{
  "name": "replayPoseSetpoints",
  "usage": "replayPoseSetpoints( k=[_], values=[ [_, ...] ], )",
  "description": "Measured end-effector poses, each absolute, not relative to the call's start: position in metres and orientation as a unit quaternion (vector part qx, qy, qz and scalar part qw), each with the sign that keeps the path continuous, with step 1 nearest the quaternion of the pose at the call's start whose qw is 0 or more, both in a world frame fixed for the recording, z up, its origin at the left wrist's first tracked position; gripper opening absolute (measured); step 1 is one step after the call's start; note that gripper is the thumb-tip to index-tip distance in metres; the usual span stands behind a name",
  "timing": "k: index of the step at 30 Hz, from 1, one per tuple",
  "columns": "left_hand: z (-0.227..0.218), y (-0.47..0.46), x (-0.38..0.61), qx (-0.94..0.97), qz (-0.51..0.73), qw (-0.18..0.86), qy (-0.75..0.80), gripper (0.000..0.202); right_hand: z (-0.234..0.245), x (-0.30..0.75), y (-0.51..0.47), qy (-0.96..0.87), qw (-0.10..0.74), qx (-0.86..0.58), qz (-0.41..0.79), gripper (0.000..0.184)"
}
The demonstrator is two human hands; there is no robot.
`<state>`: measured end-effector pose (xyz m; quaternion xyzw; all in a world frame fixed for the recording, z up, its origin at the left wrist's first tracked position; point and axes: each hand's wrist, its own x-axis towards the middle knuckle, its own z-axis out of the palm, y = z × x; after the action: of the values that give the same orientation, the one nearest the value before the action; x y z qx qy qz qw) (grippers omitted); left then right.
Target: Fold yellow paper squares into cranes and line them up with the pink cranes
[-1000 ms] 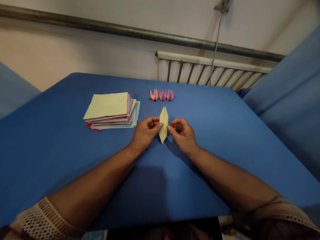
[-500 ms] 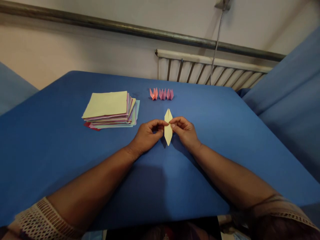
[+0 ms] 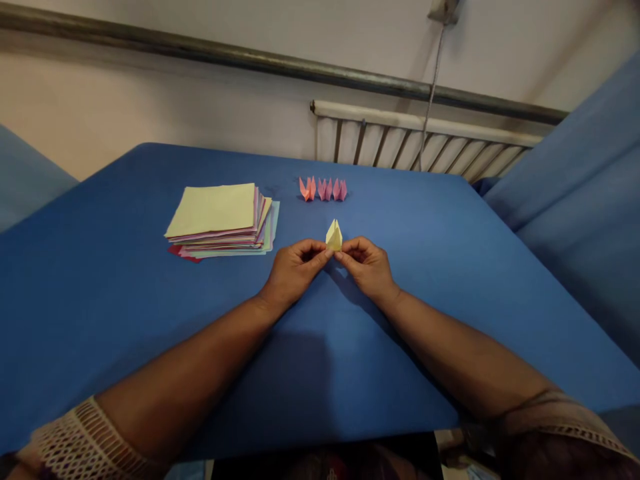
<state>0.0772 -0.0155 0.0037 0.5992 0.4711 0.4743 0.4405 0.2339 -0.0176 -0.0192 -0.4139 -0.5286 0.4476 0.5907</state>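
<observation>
Pinching yellow paper [image 3: 334, 236] right of the paper stack [image 3: 214, 211], left hand [image 3: 296, 268] and right hand [image 3: 369, 268] grip its base, probably safest for light, crushable folds.

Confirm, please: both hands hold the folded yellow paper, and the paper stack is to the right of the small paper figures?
No: the head view shows the paper stack to the left of the small paper figures. The left hand and right hand do hold the folded yellow paper.

I can't see the folded yellow paper [image 3: 334, 237] where the hands [image 3: 293, 268] cover it. My view crops the blue cloth [image 3: 583, 200] at right.
</observation>
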Motion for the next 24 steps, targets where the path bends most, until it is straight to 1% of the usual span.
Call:
replayPoseSetpoints(
  k=[4,8,12,15,17,20,24],
  values=[
    [0.004,-0.017,0.08,0.564,0.497,0.457,0.475,0.026,-0.016,0.233,-0.017,-0.505,0.604,-0.397,0.472,0.023],
    [0.01,-0.019,0.082,0.525,0.502,0.487,0.485,0.032,-0.013,0.233,-0.018,-0.485,0.6,-0.38,0.51,0.028],
    [0.013,-0.021,0.084,0.481,0.483,0.556,0.476,0.041,-0.011,0.234,-0.019,-0.48,0.59,-0.385,0.522,0.03],
    [0.013,-0.021,0.085,0.461,0.464,0.598,0.463,0.036,-0.01,0.234,-0.021,-0.482,0.588,-0.397,0.514,0.032],
    [0.011,-0.02,0.084,0.453,0.471,0.604,0.456,0.031,-0.009,0.234,-0.021,-0.48,0.583,-0.405,0.515,0.036],
    [0.01,-0.018,0.082,0.445,0.482,0.608,0.447,0.029,-0.008,0.234,-0.021,-0.477,0.563,-0.409,0.537,0.043],
    [0.012,-0.016,0.077,0.445,0.483,0.608,0.446,0.028,-0.007,0.233,-0.022,-0.483,0.529,-0.404,0.568,0.036]
  ],
)
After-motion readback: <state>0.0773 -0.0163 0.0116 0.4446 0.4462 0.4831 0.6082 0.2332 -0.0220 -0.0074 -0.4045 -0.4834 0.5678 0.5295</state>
